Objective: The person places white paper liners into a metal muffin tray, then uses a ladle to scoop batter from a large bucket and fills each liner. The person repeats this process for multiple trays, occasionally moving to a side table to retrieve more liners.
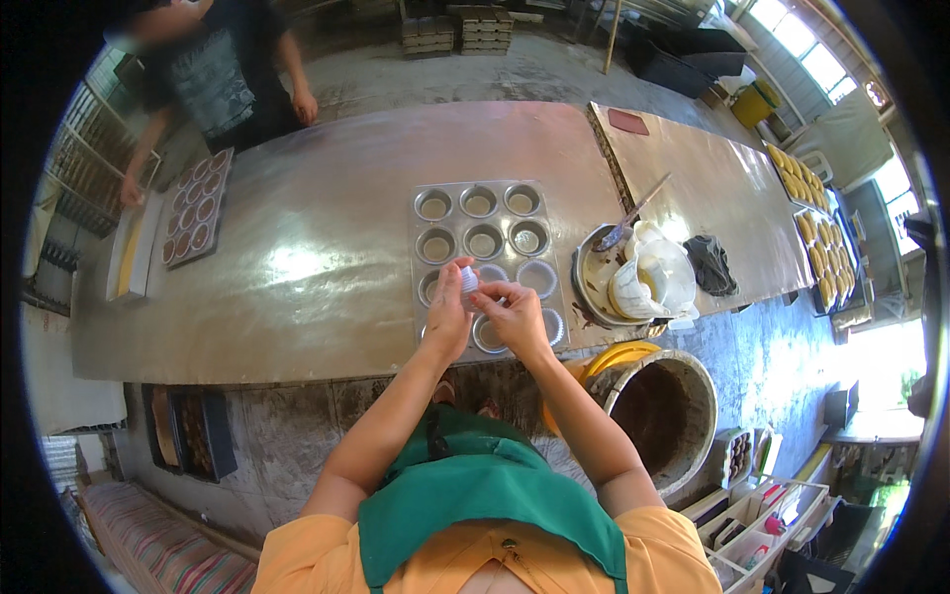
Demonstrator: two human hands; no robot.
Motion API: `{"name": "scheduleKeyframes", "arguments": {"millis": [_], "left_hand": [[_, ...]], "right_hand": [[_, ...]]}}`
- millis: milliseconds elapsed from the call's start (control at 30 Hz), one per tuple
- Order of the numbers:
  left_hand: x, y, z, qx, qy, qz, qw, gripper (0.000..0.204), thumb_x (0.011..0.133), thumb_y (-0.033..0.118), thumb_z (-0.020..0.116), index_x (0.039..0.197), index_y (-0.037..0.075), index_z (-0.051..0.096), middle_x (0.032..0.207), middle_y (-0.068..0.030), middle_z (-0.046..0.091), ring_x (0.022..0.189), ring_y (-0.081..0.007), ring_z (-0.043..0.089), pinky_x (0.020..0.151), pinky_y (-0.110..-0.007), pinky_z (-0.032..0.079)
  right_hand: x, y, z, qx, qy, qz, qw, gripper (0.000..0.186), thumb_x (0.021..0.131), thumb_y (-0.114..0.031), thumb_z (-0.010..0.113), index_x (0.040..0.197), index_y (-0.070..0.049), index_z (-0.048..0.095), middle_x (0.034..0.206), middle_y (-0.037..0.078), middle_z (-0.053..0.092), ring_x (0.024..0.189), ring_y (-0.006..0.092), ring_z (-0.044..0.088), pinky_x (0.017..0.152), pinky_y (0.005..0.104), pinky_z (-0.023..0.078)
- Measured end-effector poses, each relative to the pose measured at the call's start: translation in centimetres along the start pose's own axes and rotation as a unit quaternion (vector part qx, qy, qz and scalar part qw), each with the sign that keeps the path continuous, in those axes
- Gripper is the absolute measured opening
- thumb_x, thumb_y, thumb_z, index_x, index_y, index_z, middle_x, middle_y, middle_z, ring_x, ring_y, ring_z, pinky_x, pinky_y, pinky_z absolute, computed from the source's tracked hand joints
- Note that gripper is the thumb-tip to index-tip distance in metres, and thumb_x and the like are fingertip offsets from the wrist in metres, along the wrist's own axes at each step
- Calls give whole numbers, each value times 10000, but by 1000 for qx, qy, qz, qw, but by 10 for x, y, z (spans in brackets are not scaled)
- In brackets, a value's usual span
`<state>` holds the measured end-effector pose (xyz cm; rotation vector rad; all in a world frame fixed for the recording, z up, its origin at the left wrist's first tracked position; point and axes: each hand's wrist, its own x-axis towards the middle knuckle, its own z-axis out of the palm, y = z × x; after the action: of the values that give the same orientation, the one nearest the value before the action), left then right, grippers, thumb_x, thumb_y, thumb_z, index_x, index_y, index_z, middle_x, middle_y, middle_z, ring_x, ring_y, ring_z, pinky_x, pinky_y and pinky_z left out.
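My left hand (448, 315) is curled round a small stack of white fluted paper baking cups (469, 278), held over the near part of a metal muffin tin (457, 215). The fingertips of my right hand (517, 315) are closed at the stack's right side; whether they grip one paper cup cannot be made out. White paper cups line several wells at the near right of the tin, such as one paper liner (537, 276). Bare metal shows in the far wells. Both hands hide part of the near left wells.
Right of the tin stand a round pan (594, 272) with a brush (633, 213) and a white tub (658, 282). A large bucket (698, 406) is below the table edge. At far left, a person (223, 74) stands by a filled muffin tin (198, 208).
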<state>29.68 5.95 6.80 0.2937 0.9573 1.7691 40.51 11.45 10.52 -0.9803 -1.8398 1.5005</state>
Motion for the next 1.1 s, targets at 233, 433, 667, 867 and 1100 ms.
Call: {"name": "scheduleKeyframes", "arguments": {"millis": [233,433,667,867,1100], "left_hand": [[8,11,-27,-46,91,6,995,352,1012,414,387,1207,140,488,1043,-55,531,954,-181,540,844,-357,459],[-2,22,-39,-81,72,-9,994,361,1007,421,394,1214,142,492,1023,-57,556,920,-187,568,801,-360,491],[-17,8,-16,20,6,18,1000,391,1023,421,341,1246,121,455,1101,-39,500,1026,-150,491,929,-312,418],[-23,6,-22,8,41,33,999,385,1024,416,342,1255,126,446,1092,-45,509,1003,-151,507,922,-302,417],[-22,35,-75,-73,146,83,983,352,1016,406,379,1224,136,469,1050,-56,555,959,-178,558,843,-346,471]], "right_hand": [[-21,22,-24,-254,89,-235,934,91,776,-94,727,851,-64,685,795,50,657,773,230,572,692,329,434],[-47,24,-25,-400,-67,-220,887,159,773,-110,659,931,-93,669,994,34,621,977,274,510,819,405,401],[-17,6,6,-103,-49,-109,988,160,818,-169,673,930,-57,694,905,70,660,824,250,537,767,357,425],[-8,6,23,47,-55,47,996,144,834,-139,699,885,-4,705,776,15,625,667,87,481,590,256,391],[-17,14,22,-221,-15,-290,931,130,797,-127,715,912,-66,707,856,23,651,813,206,548,743,322,424]]}}
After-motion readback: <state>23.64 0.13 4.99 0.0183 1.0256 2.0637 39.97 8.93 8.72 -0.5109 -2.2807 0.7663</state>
